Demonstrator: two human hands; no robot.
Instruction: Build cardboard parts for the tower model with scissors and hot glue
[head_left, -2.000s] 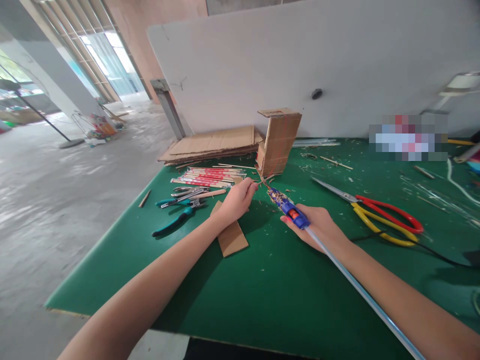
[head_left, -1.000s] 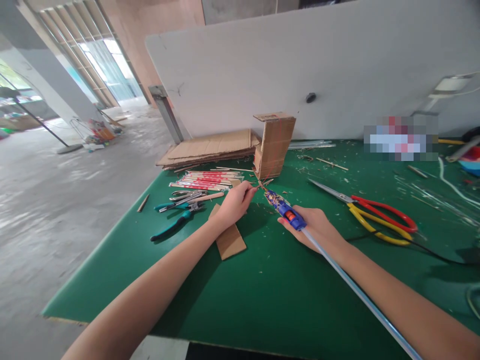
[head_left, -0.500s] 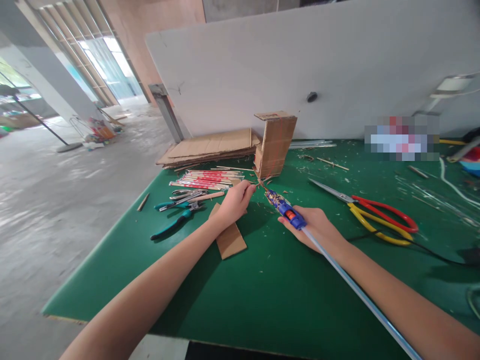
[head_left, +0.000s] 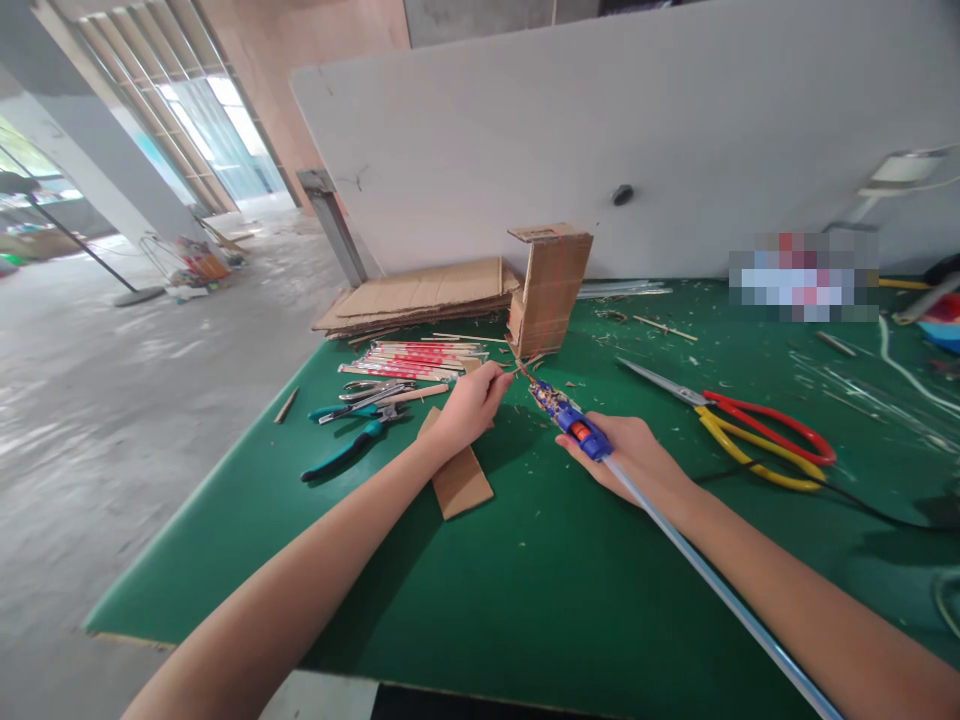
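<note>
My right hand (head_left: 637, 455) grips a blue glue gun (head_left: 566, 415) with a long clear glue stick (head_left: 712, 585) trailing back over my forearm. Its nozzle points at a thin wooden stick (head_left: 517, 372) that my left hand (head_left: 469, 405) pinches by the fingertips. The stick and nozzle meet just in front of an upright folded cardboard piece (head_left: 551, 285) on the green table (head_left: 525, 590). Under my left wrist lies a flat cardboard strip (head_left: 459, 480).
Teal-handled pliers (head_left: 349, 445) and a bundle of red-and-white wrapped chopsticks (head_left: 416, 360) lie left of my hand. Red and yellow scissors (head_left: 757, 435) lie to the right. Flat cardboard sheets (head_left: 420, 290) rest against a white partition (head_left: 600, 120). Wood scraps litter the table.
Almost nothing has moved. The view shifted slightly after the oldest frame; both hands stay at the stick and glue gun.
</note>
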